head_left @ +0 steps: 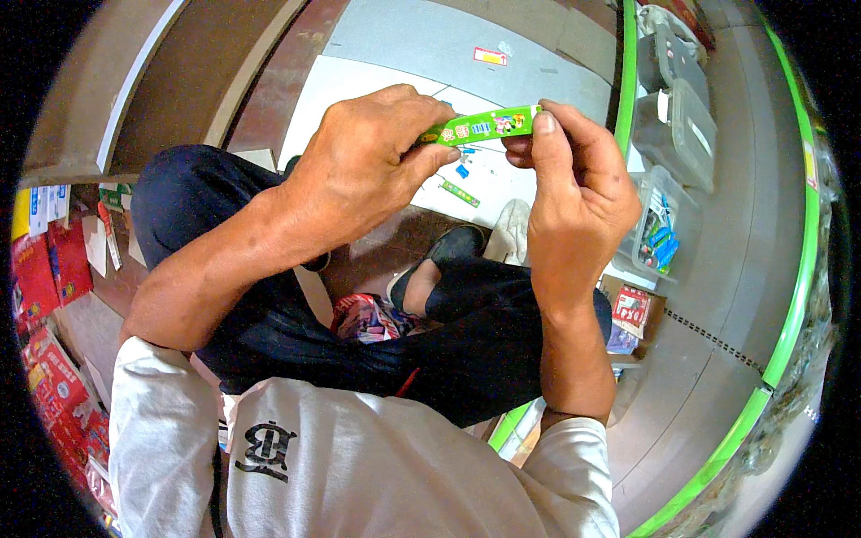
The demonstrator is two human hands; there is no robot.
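Observation:
Between my two hands, above the white board, a narrow green printed packet [484, 128] with small cartoon figures is held nearly level, its right end slightly higher. My left hand [372, 148] grips its left end, thumb below and fingers curled over the top. At the right end, my right hand [574, 175] pinches it between thumb and forefinger, the other fingers bent in behind. A similar green piece [460, 194] lies on the white board [359, 94] below, close to some small blue bits [464, 169].
A clear bin [650, 255] of blue and white items stands at right, with a lidded clear box [682, 125] beyond. Green-edged shelving [798, 269] curves along the right. Red packages [58, 269] line the left. Between my legs lies a colourful bag [368, 318].

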